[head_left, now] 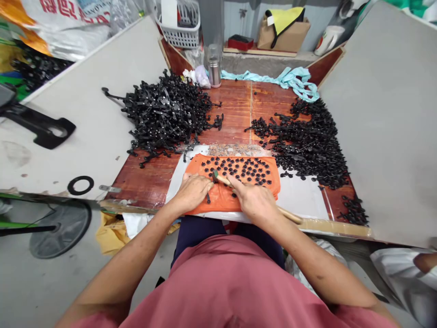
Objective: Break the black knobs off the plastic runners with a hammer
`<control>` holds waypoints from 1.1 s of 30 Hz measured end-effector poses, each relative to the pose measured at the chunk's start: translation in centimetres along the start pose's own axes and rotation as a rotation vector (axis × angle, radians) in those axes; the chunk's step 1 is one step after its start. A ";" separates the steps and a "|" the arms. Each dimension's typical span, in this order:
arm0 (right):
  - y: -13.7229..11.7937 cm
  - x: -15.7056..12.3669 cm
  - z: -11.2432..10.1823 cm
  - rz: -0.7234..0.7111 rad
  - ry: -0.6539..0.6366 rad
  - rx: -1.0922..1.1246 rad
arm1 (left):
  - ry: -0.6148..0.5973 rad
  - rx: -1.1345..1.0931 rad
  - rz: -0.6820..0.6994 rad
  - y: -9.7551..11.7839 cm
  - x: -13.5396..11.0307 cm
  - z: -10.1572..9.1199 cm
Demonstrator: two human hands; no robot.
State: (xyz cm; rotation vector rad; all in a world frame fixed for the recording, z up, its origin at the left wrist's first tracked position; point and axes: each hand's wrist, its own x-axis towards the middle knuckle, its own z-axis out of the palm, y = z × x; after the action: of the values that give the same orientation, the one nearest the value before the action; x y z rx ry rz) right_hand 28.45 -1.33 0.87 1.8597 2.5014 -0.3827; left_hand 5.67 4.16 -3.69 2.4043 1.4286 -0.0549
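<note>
My right hand [256,200] is wrapped round the long wooden handle of a hammer-like tool [223,179], its index finger lying along the handle. The tool's small dark-green head [215,176] is at the fingertips of my left hand [194,192]. Those left fingers are pressed together on a small black plastic part, mostly hidden under them. A black strip [208,198] shows just below them. Both hands are over an orange cloth pad [221,205], where many small round black pieces [248,172] stand spread out.
A heap of black stalked parts [164,109] lies at left; a pile of small black pieces [307,136] at right. Grey side panels [385,114] flank the wooden table [235,105]. A steel flask [214,72], turquoise cloth strip [297,79] and white basket [180,34] are behind.
</note>
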 end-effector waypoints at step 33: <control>2.8 -3.8 1.1 0.045 0.134 0.229 | 0.254 -0.105 -0.379 -2.3 -0.3 -1.6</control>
State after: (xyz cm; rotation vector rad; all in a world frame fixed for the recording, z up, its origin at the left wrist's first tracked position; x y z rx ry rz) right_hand 32.03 -4.34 -0.16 2.0844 2.5923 -0.5856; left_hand 3.33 5.40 -2.77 2.0832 1.9349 0.2356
